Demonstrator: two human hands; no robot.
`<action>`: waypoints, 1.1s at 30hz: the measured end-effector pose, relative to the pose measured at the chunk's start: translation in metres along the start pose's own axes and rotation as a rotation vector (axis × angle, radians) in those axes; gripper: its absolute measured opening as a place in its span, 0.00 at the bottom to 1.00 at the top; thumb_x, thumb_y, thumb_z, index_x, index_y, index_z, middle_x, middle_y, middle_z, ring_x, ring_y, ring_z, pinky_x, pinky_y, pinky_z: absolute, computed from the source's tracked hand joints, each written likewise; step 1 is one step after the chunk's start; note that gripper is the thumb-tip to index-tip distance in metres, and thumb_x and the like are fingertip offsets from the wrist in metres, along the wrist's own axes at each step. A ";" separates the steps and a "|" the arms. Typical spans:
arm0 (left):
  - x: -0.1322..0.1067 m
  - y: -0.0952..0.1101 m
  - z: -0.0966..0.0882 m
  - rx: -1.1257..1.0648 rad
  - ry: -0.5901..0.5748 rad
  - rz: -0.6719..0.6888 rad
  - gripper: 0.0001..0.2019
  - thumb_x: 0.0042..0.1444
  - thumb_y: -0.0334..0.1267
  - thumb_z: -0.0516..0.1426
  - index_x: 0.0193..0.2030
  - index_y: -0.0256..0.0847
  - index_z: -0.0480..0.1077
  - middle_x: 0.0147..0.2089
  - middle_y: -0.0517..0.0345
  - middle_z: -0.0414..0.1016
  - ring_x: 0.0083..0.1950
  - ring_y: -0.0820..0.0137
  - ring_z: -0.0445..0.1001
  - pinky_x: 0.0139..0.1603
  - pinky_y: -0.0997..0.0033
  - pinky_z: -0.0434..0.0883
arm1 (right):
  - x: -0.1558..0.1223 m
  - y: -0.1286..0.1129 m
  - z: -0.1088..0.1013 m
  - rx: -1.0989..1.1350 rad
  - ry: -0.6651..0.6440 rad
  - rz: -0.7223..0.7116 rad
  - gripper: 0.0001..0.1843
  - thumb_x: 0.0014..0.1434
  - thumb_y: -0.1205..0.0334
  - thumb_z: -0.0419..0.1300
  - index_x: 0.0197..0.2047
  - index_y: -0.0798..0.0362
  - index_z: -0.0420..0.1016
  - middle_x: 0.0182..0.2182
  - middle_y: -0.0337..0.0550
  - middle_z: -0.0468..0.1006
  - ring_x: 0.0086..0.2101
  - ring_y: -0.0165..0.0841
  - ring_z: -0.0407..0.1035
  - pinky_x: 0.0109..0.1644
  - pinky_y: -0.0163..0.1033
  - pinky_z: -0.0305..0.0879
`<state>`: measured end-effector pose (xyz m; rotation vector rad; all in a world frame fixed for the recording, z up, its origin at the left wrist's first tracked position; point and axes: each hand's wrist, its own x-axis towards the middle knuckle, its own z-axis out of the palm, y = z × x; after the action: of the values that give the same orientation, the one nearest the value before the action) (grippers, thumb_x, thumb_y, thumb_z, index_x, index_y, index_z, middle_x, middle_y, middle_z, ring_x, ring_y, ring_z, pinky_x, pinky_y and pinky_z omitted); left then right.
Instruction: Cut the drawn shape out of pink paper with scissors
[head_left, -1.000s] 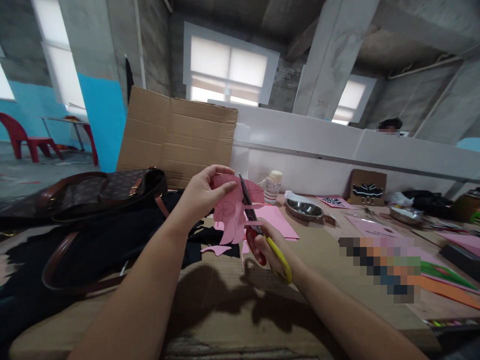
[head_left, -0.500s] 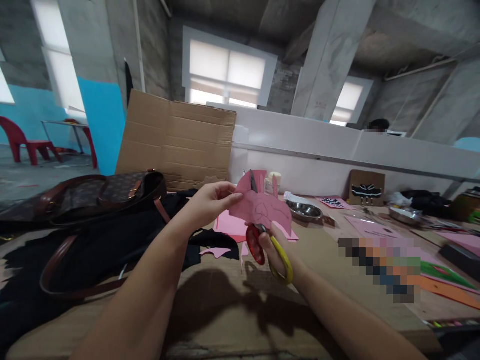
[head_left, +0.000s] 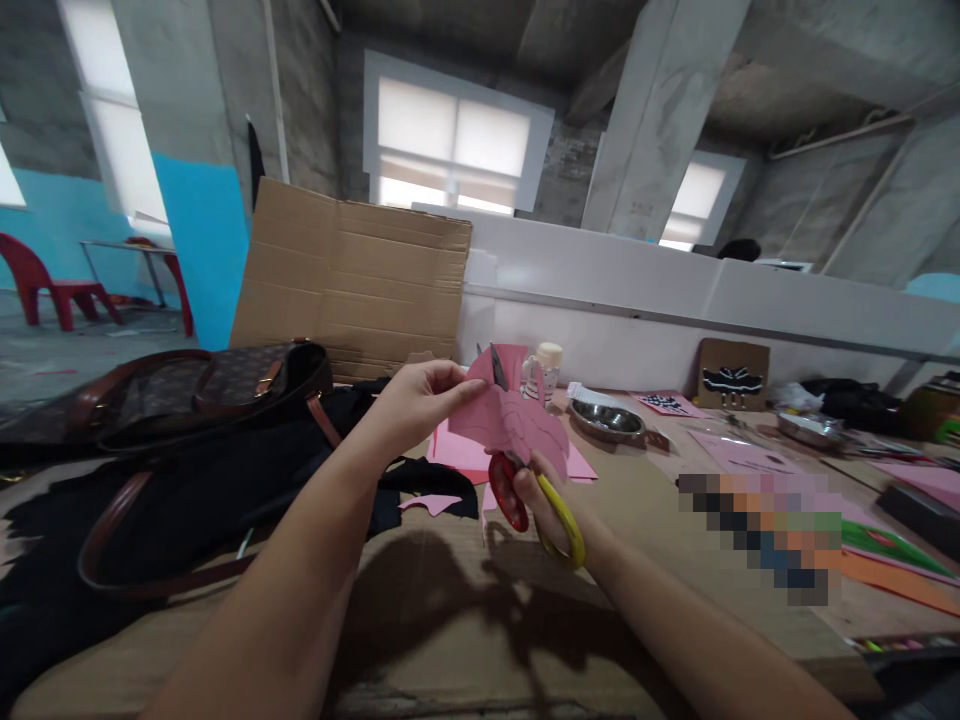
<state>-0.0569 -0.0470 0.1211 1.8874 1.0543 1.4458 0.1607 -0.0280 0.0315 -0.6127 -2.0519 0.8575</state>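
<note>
Between my hands, above the table, is a piece of pink paper (head_left: 517, 415) with drawn outlines. My left hand (head_left: 435, 400) pinches its left edge between thumb and fingers. My right hand (head_left: 541, 500) is closed round the scissors (head_left: 566, 520), which have one red and one yellow handle loop. Their blades point up and away, parted, with the paper between them; part of the blades is hidden by the paper. Beneath, pink sheets (head_left: 457, 452) lie on the table, and a pink paper scrap (head_left: 431, 504) rests on black cloth.
A brown handbag (head_left: 210, 395) and black cloth (head_left: 195, 510) fill the left side. Cardboard (head_left: 352, 280) leans at the back. A metal bowl (head_left: 609, 420) and a white-lidded jar (head_left: 549, 358) stand beyond my hands. Papers, including a green sheet (head_left: 892, 550), lie at right.
The pink paper has bent and shifted slightly left, its right part folding down. The scissor blades have moved left a little and show wider apart. My left hand has barely moved.
</note>
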 end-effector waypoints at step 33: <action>-0.001 -0.003 0.002 -0.037 -0.134 0.005 0.18 0.59 0.53 0.60 0.39 0.37 0.77 0.39 0.54 0.79 0.39 0.66 0.75 0.42 0.67 0.70 | 0.001 -0.024 0.005 0.147 0.013 0.064 0.32 0.61 0.27 0.50 0.41 0.51 0.65 0.21 0.33 0.64 0.18 0.26 0.56 0.21 0.34 0.53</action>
<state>-0.0555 -0.0457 0.1177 1.9331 0.9539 1.3125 0.1531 -0.0443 0.0475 -0.6034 -1.9468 1.0284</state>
